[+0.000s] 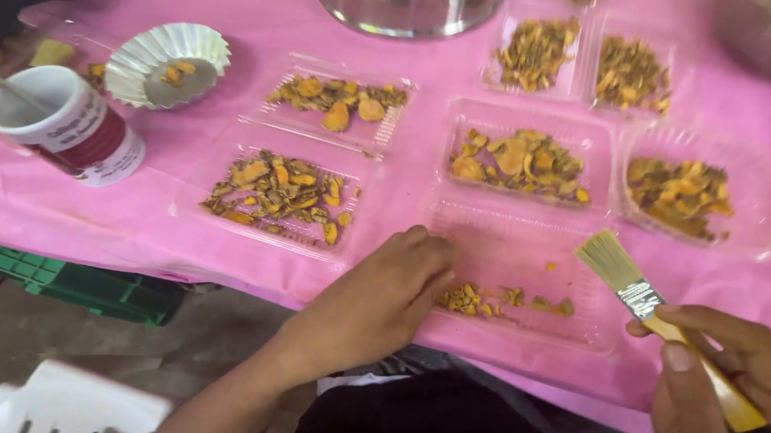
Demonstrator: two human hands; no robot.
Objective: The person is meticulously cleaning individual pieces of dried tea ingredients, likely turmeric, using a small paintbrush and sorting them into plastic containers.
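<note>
A: Pink cloth covers the tabletop (pixel 264 18), seen from above by the person working at it. What lies on it?

B: Clear plastic trays, set out in rows, each holding yellow-orange dried slices that look like cut root. The nearest tray (pixel 516 284) is almost empty, with only a thin line of pieces (pixel 502 300) along its front edge, just beside the left hand (pixel 379 302).

A: What is that hand doing?

B: It lies palm down on the tray's near left corner, fingers bent together and touching the plastic. It seems to steady the light tray. It grasps nothing that I can see.

A: And the right hand?

B: The right hand (pixel 717 393) is closed firmly around the yellow handle of a small flat brush (pixel 646 303). The pale bristles point up and away, hanging over the tray's right edge without touching the pieces. The angle suggests a sweeping hold.

A: Anything else nearby?

B: At the far left a white cup (pixel 66 126) lies tilted with a stick in it. Beside it sits a white fluted paper dish (pixel 168 64) with a few pieces. A steel bowl (pixel 407 6) stands at the back.
</note>
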